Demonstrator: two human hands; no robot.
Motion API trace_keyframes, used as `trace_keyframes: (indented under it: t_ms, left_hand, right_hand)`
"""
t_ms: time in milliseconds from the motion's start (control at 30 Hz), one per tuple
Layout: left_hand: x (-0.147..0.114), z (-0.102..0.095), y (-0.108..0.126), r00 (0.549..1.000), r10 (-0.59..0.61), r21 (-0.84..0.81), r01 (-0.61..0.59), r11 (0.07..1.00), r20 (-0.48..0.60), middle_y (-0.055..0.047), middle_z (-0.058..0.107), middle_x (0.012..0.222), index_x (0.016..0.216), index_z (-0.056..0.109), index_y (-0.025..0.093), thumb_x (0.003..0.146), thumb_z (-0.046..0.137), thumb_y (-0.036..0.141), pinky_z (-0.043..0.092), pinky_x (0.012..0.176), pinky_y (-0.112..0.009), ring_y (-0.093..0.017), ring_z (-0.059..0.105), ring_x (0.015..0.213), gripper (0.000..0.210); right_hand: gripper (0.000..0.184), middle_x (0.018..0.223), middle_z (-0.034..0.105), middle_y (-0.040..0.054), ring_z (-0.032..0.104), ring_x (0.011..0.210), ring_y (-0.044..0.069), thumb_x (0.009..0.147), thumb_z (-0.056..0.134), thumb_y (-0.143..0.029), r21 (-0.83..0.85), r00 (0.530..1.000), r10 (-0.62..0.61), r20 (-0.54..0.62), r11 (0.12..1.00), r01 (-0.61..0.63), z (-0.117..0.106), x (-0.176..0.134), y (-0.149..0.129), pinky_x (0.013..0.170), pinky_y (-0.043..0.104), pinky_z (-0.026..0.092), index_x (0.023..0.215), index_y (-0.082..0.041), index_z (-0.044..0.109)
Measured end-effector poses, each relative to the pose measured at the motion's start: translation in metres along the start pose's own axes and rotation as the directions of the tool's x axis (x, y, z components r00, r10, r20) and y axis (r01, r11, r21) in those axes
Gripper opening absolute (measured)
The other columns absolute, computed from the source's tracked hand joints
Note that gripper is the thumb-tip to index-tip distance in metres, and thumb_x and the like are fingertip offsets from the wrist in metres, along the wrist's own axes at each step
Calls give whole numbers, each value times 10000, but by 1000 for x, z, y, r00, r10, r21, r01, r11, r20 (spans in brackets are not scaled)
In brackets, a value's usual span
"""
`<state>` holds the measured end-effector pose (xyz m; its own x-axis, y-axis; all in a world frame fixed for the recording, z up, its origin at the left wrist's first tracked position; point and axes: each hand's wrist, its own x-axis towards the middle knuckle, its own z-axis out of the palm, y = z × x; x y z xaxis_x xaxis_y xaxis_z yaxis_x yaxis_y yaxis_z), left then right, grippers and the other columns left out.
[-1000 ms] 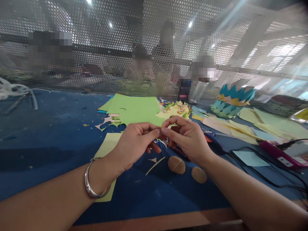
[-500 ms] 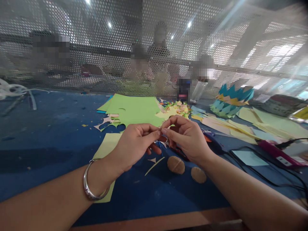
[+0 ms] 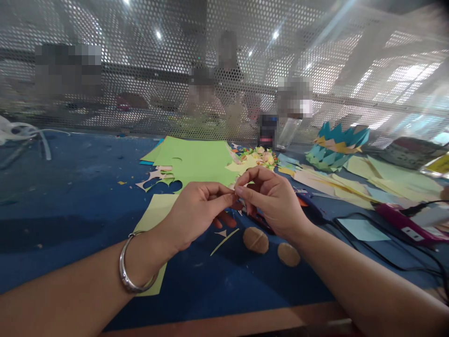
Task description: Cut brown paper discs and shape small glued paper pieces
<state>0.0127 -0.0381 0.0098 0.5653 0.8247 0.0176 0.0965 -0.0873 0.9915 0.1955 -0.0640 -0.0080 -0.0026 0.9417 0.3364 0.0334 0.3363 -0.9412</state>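
My left hand [image 3: 201,210] and my right hand [image 3: 270,199] meet fingertip to fingertip over the blue table [image 3: 80,201]. Both pinch something tiny between thumb and forefinger; the fingers hide what it is. Below them lie a thin pale-green paper strip [image 3: 224,241], a small paper scrap [image 3: 220,233] and two brown cardboard ovals [image 3: 256,240]. A pale yellow-green sheet [image 3: 156,281] is partly covered by my left wrist. Behind the hands is a stack of green paper [image 3: 199,159] with round cut-outs along its near edge.
Small paper flowers [image 3: 261,157] are heaped at the back. To the right stand a folded-paper basket [image 3: 336,146], loose paper sheets [image 3: 322,182], a magenta power strip [image 3: 407,224] and black cables [image 3: 372,260]. A perforated metal screen [image 3: 157,93] borders the table, with people behind it.
My hands stay pinched together in almost the same place, with only a slight shift of the fingers. The view has moved very little.
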Motion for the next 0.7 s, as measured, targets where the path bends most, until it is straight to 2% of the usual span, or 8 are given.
trace_keyframes:
  t_ms: [300, 467, 700]
  left_hand:
    - [0, -2, -2, 1000, -6, -16, 6, 1000, 17, -54, 796, 906, 895, 782, 197, 889, 691, 398, 530, 586, -220, -133, 731, 639, 220]
    - [0, -4, -1, 999, 36, 117, -39, 992, 26, -52, 791, 878, 894, 775, 199, 873, 701, 424, 572, 633, -254, -168, 743, 684, 237]
    - [-1, -4, -1, 994, 106, 277, -99, 956, -12, -44, 787, 855, 888, 773, 204, 902, 661, 423, 539, 622, -251, -171, 730, 687, 247]
  right_hand:
    - [181, 697, 617, -40, 525, 457, 81, 859, 773, -329, 6, 1000, 15, 14, 1000, -15, 0, 1, 0, 432, 231, 411, 900, -220, 635]
    - [232, 665, 592, -55, 519, 452, 80, 814, 818, -296, 22, 1000, 17, 26, 1000, -17, 1, 1, -2, 434, 227, 399, 903, -222, 617]
    - [296, 717, 602, -57, 514, 452, 73, 795, 835, -336, 38, 999, 23, 23, 999, -24, 2, 1, -2, 414, 228, 413, 909, -228, 585]
